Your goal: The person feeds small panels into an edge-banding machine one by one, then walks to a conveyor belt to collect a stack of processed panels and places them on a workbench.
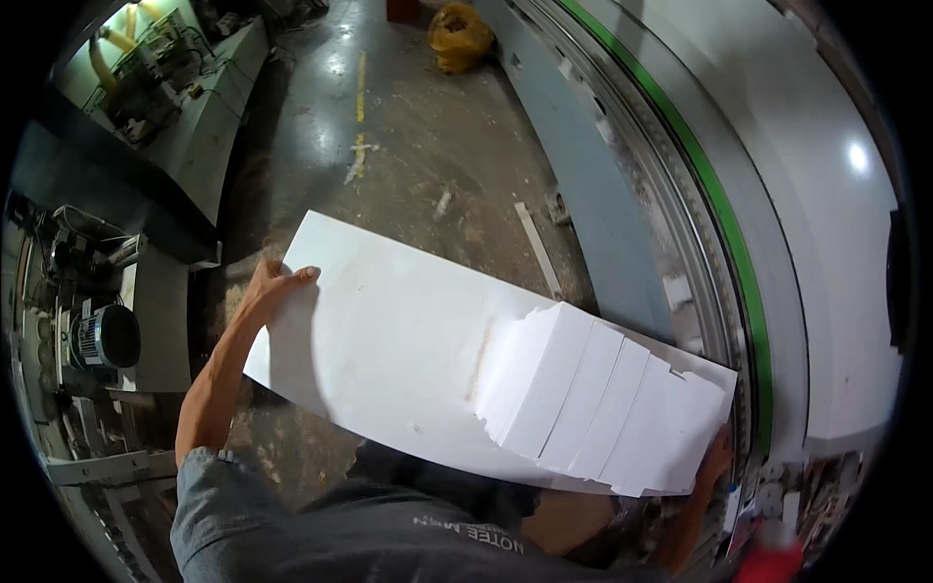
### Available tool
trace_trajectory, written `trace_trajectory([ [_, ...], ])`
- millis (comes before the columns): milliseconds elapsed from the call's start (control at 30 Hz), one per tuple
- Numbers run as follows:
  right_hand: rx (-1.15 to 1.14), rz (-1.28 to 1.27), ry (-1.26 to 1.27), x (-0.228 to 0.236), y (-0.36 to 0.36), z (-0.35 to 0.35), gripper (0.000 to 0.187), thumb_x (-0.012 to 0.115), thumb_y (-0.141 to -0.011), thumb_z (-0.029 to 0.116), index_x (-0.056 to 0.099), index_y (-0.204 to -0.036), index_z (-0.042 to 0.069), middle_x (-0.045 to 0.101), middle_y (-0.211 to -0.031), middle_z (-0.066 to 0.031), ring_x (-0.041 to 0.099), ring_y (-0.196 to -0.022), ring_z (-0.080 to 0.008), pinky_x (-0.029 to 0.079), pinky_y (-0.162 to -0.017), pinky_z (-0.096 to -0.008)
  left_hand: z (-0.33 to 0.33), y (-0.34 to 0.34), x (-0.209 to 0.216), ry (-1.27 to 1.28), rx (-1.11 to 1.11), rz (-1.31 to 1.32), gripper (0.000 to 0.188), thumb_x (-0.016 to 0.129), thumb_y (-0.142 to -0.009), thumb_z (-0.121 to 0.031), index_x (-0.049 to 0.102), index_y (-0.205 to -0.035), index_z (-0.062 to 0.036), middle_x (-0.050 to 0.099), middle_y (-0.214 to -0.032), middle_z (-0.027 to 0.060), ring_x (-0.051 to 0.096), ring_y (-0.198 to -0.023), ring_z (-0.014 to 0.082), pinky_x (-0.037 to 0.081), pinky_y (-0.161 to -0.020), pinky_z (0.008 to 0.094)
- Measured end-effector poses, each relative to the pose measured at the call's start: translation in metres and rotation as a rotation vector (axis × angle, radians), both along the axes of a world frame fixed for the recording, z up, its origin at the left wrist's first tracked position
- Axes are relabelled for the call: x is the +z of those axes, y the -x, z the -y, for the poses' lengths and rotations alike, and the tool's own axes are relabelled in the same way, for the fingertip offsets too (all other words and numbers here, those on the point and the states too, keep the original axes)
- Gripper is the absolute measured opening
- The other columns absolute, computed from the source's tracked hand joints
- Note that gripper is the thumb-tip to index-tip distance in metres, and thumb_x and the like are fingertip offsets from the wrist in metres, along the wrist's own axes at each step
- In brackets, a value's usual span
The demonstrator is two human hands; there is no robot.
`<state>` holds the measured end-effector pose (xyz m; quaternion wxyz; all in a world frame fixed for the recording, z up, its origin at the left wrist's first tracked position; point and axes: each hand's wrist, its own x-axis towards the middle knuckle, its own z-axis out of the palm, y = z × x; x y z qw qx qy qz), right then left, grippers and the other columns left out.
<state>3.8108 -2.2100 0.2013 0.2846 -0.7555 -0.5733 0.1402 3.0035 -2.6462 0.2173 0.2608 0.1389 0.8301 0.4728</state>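
Holding the white board [389,321] level should keep the white strips [593,408] on it from sliding. It spans before the torso [369,534], the left hand [280,284] clasping one end, thumb on top, the right hand [718,455] grasping the other.

Your left grip [273,286] has its fingertips, thumb aside, hidden behind the white panel [389,321], whose right end covers part of your right grip [717,457]. The red object [770,561] is blurred and cut off below.
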Motion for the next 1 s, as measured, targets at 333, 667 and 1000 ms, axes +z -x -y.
trace_trajectory([
  [333, 0.243, 0.208, 0.102, 0.013, 0.24, -0.085, 0.071, 0.054, -0.094, 0.059, 0.07, -0.103, -0.01, 0.069, -0.094, -0.0237, 0.063, -0.084, -0.0335, 0.048, -0.077, -0.0429, 0.099, 0.051, -0.005, 0.028, 0.385, 0.024, 0.054, 0.093, -0.062, -0.038, 0.065, -0.079, 0.005, 0.066, -0.069, 0.0128, 0.063, -0.055, 0.0189, 0.051, -0.05, 0.0342],
  [667, 0.48, 0.085, 0.075, -0.057, 0.446, -0.239, 0.065, 0.058, -0.093, 0.058, 0.065, -0.075, -0.004, 0.057, -0.07, -0.0106, 0.049, -0.067, -0.0211, 0.041, -0.064, -0.0411, 0.127, 0.093, -0.031, 0.188, 0.6, -0.049, 0.057, 0.086, -0.071, -0.047, 0.064, -0.083, 0.005, 0.063, -0.073, 0.0109, 0.06, -0.064, 0.0157, 0.05, -0.058, 0.0335],
  [1000, 0.85, -0.23, 0.055, -0.09, 0.621, -0.286, 0.06, 0.065, -0.091, 0.053, 0.064, -0.07, -0.002, 0.059, -0.065, -0.008, 0.051, -0.063, -0.0155, 0.044, -0.061, -0.0388, 0.143, 0.14, -0.039, 0.299, 0.705, -0.067, 0.06, 0.083, -0.07, -0.055, 0.062, -0.082, 0.0, 0.058, -0.073, 0.006, 0.053, -0.063, 0.0146, 0.045, -0.059, 0.0314],
])
